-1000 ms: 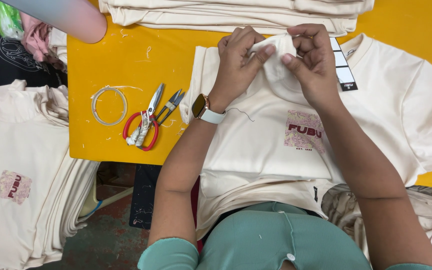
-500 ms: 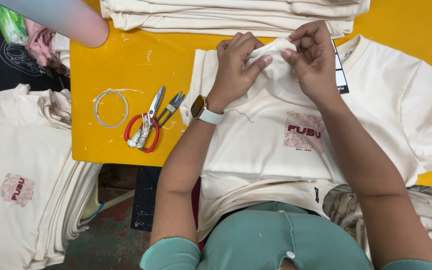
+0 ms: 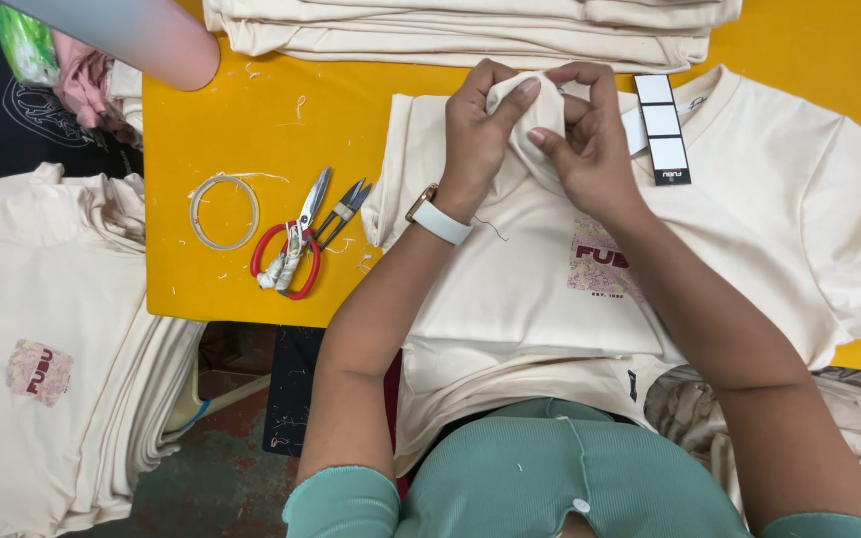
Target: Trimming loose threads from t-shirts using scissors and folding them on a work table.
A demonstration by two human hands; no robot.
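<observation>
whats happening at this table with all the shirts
A person in a green top has a cream T-shirt with a printed chest patch spread on the yellow table. The left hand and right hand both pinch a bunched fold of its fabric near the collar. A strip of hang tags lies just right of the hands. Red-handled scissors, small thread snips and a loop of white cord lie untouched to the left. Stacks of folded cream shirts sit behind.
</observation>
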